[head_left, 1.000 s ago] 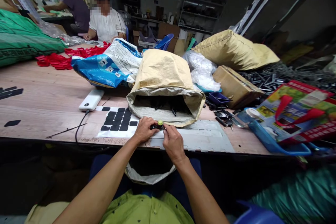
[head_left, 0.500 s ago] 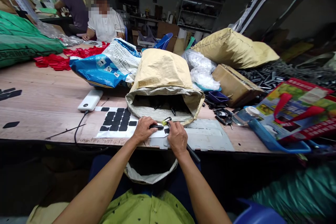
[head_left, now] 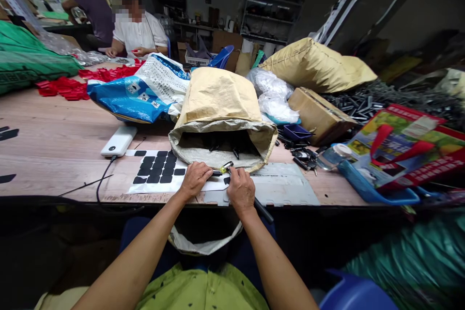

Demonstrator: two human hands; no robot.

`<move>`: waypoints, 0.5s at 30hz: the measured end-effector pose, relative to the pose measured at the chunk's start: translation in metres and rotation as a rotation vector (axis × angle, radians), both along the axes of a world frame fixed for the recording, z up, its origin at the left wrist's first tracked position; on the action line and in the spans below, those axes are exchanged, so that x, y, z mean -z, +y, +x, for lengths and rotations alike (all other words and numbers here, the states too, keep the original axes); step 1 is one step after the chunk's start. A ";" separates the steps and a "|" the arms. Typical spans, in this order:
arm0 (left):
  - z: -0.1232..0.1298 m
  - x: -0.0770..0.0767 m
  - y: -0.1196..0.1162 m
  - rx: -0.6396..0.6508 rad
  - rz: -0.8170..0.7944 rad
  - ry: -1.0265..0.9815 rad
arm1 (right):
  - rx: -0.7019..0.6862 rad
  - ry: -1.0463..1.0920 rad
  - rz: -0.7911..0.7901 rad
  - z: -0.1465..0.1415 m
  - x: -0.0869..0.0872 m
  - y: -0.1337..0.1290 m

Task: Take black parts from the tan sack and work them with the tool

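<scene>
My left hand (head_left: 196, 179) is closed on a slim black piece (head_left: 217, 173), whose end sticks out to the right past the fingertips. My right hand (head_left: 241, 188) is wrapped round the black handle (head_left: 264, 210) of what looks like a small hammer. Its shiny head with a yellow end (head_left: 226, 167) is at the tip of the black piece; whether they touch I cannot tell. Just beyond both hands is the mouth of a tan sack (head_left: 222, 94) with black pieces inside. Under the hands lie a grey plate (head_left: 286, 185) and a white sheet of black stickers (head_left: 156, 167).
A white power bank (head_left: 119, 141) with a cable lies left. Behind are a blue-white bag (head_left: 127, 94) and red pieces (head_left: 63, 88). Right are loose black parts (head_left: 304, 157), a jar (head_left: 334, 156) and a blue tray (head_left: 378, 193). Another person (head_left: 138, 34) sits across the table.
The view has shifted slightly, so the scene sits further left. My hands keep their holds, with the hammer head close to the black piece. The person opposite has brought a hand into view.
</scene>
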State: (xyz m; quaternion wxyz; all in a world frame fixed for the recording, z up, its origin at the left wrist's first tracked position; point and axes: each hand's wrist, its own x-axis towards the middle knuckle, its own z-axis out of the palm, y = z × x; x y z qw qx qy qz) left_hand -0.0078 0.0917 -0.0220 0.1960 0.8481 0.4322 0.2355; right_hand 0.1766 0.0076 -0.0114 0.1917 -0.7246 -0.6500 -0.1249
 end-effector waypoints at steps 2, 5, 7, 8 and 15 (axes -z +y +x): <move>0.000 0.001 0.001 -0.005 -0.001 0.013 | 0.001 0.001 0.000 0.000 0.000 0.000; 0.000 0.001 0.001 -0.005 -0.002 0.025 | 0.001 0.005 0.000 0.000 0.000 0.000; 0.000 0.001 0.002 -0.004 -0.001 0.028 | 0.002 0.011 -0.002 0.000 0.000 0.000; 0.000 0.001 0.002 -0.003 0.000 0.029 | 0.002 0.014 -0.003 -0.001 0.000 0.000; -0.001 -0.001 0.002 0.015 0.002 0.025 | -0.036 0.091 -0.025 0.001 -0.008 -0.001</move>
